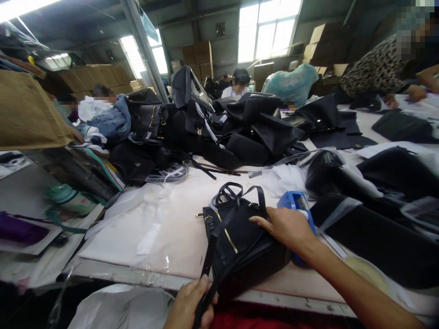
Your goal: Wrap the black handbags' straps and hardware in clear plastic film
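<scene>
With the right hand (286, 227) pressing flat on the black handbag (240, 242), the left hand (188, 304), clenched around its strap (208, 265), should pull gently and straight.

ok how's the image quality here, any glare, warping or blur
Head view: the windows are blown out white, and straight lines such as the pillar bow from wide-angle distortion. The black bag under the right hand loses detail in shadow, the strap in the left hand is slightly soft, and the edges smear.
</scene>
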Tool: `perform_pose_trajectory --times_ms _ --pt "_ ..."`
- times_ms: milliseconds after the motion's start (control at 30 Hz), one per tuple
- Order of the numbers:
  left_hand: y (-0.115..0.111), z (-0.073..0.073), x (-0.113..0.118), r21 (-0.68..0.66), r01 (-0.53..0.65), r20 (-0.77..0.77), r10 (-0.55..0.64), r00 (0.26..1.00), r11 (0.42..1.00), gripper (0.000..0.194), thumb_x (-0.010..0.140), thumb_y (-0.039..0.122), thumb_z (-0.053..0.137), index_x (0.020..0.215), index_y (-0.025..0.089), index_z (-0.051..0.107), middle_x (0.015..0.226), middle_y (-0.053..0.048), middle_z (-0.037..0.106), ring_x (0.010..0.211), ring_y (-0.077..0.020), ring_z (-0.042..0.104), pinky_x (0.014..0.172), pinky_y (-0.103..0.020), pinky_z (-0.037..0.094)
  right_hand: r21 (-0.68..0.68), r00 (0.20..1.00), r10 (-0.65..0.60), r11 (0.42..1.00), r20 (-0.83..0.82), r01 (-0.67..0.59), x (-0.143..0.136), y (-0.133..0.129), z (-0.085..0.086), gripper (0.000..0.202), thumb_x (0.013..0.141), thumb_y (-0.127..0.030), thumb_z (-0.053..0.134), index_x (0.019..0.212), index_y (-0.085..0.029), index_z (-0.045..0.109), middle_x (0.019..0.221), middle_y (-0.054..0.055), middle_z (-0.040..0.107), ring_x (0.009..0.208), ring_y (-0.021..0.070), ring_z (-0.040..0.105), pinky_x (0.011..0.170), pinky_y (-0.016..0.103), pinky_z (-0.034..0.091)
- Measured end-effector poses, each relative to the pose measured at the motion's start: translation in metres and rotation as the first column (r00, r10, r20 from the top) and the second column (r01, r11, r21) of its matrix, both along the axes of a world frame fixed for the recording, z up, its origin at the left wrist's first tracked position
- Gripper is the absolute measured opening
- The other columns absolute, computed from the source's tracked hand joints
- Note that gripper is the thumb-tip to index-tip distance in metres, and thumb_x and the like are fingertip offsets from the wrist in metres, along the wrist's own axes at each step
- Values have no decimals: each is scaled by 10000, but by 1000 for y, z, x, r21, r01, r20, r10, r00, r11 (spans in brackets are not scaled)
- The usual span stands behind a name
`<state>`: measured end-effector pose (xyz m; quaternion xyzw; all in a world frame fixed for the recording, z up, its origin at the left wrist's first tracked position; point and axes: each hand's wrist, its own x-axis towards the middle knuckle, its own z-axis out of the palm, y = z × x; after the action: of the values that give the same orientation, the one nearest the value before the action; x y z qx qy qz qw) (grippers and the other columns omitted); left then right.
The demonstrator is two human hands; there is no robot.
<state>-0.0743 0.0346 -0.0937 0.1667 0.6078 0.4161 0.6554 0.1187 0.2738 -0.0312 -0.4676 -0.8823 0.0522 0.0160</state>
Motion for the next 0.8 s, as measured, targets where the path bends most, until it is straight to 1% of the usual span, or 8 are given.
perform_pose_trajectory --times_ms 133,233,300,400,467,600,700,800 --pt "8 5 -8 -23 40 -67 -42 997 999 642 739 778 436 734 153 580 382 40 478 258 -69 359 289 -164 213 221 1000 -18 975 26 12 1 -16 33 466 897 -565 466 797 -140 629 629 140 626 570 257 601 566 335 373" --pt "14 14 -14 -22 46 -86 -48 995 999 608 745 759 449 721 163 566 401 50 475 246 -67 332 272 -175 189 296 921 348 911 -173 -289 -28 -41 54 359 939 -487 437 957 -176 615 857 128 662 756 247 606 678 351 392" --pt "16 17 -18 6 93 -114 -92 989 996 604 772 737 434 710 154 579 414 43 478 259 -67 339 287 -181 184 272 709 657 753 -255 -599 -58 -59 48 286 938 -427 475 1057 -197 596 995 100 653 894 234 581 780 355 386" --pt "14 14 -33 19 218 -187 -210 960 976 650 828 719 333 704 142 604 442 18 509 296 -80 381 338 -196 240 145 464 862 495 -206 -856 -101 -73 14 170 883 -329 569 934 -176 622 882 59 657 845 214 556 793 355 367" --pt "13 7 -53 4 279 -446 -248 860 960 626 865 673 307 685 151 600 497 -7 563 376 -113 477 404 -214 336 80 427 891 442 -151 -894 -120 -71 -11 176 881 -324 574 814 -169 623 781 44 651 776 206 538 740 349 360" --pt "28 -11 -106 32 191 -923 -44 382 981 394 948 410 319 894 161 620 843 -80 675 819 -218 635 751 -318 479 28 460 874 469 -157 -883 -130 -63 -28 228 904 -366 556 805 -175 631 776 45 661 781 205 530 739 344 354" --pt "64 -26 -132 74 208 -966 19 256 975 354 933 207 339 1257 181 480 1269 -108 552 1164 -211 516 993 -343 381 -4 454 870 462 -194 -887 -125 -64 -17 214 907 -361 552 835 -174 626 792 50 657 792 204 536 777 348 361" --pt "107 -41 -142 34 280 -983 -19 183 959 498 853 95 441 1331 234 421 1398 -76 436 1200 -200 486 990 -320 383 -20 437 846 453 -306 -891 -119 -66 -4 195 929 -333 507 917 -177 623 888 63 650 866 199 547 821 342 372"
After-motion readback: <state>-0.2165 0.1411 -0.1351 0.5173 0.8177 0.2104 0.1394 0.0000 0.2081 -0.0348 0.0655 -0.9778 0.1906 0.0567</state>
